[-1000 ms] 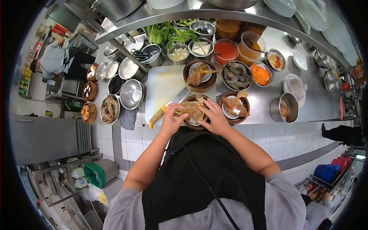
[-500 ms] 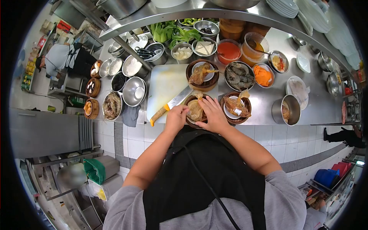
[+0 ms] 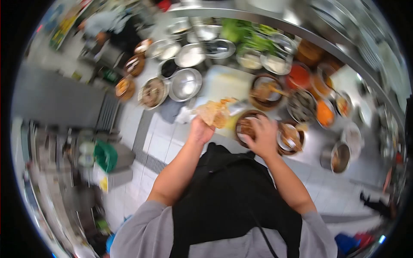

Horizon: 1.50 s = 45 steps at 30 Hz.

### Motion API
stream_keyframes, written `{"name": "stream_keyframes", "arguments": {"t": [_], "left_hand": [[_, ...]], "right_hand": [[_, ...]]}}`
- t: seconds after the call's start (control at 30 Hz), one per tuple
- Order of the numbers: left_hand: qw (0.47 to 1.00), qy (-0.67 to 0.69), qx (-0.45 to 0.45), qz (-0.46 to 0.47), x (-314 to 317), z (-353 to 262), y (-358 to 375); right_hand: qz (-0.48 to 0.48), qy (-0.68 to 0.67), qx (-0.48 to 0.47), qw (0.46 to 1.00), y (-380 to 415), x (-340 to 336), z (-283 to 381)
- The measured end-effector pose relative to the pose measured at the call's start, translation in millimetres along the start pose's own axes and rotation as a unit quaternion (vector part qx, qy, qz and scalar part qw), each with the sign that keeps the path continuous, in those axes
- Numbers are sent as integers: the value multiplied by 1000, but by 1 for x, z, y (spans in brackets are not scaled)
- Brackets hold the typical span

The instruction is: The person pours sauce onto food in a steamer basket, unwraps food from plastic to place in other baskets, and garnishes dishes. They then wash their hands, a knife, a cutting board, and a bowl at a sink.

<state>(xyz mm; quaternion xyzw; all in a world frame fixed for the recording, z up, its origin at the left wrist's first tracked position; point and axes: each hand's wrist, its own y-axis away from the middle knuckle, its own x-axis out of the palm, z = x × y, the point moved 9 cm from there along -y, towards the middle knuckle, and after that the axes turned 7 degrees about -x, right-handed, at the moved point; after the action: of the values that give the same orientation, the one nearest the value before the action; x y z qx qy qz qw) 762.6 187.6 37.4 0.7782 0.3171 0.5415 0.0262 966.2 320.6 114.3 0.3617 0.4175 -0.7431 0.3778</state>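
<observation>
A crumpled, translucent brownish wrapper (image 3: 214, 114) is held up in my left hand (image 3: 201, 130), over the front edge of the cutting board (image 3: 224, 81). My right hand (image 3: 264, 135), blurred with fingers apart, is over the near wooden steamer bowl (image 3: 239, 131), where brown food (image 3: 246, 126) shows beside the fingers. To its right sits a second bowl with a brown wrapped bundle (image 3: 291, 136), and behind it another bowl holds a similar bundle (image 3: 262, 91). The knife is mostly hidden behind the wrapper.
Metal bowls, one bare inside (image 3: 185, 84), stand left of the board. Leafy greens (image 3: 254, 38), red sauce (image 3: 298, 76), shrimp (image 3: 302, 106) and orange slices (image 3: 325, 113) line the back right. A steel pot (image 3: 335, 157) is at right. A shelf edge (image 3: 254, 18) crosses above.
My left hand has lifted the wrapper off the near bowl and moved it left. My right hand has come off the wrapped bundle, with brown food now exposed. The whole view has tilted.
</observation>
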Motion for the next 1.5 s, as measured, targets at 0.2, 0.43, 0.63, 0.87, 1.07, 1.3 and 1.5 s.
{"name": "stream_keyframes", "arguments": {"t": [0.2,0.43,0.63,0.87,1.07,1.3,1.5], "left_hand": [[975,38,108,-192,-187,-91,111],[838,-8,416,-353,-428,-362,349],[762,18,485,-428,-410,-576,482],[657,-347,518,-423,-208,-446,271],[706,-665,232,75,88,-110,22],[581,-722,321,195,206,51,-75],[803,-578,128,74,188,98,-103]], "right_hand": [[-68,54,83,993,-24,-4,-49],[-49,175,100,978,-81,7,-93],[-7,166,169,972,-93,13,-143],[-88,131,177,972,-107,-44,-77],[-173,-69,230,955,-87,-55,-82],[-182,-231,172,940,-71,-78,-56],[-278,-244,134,919,-38,-74,-105]]}}
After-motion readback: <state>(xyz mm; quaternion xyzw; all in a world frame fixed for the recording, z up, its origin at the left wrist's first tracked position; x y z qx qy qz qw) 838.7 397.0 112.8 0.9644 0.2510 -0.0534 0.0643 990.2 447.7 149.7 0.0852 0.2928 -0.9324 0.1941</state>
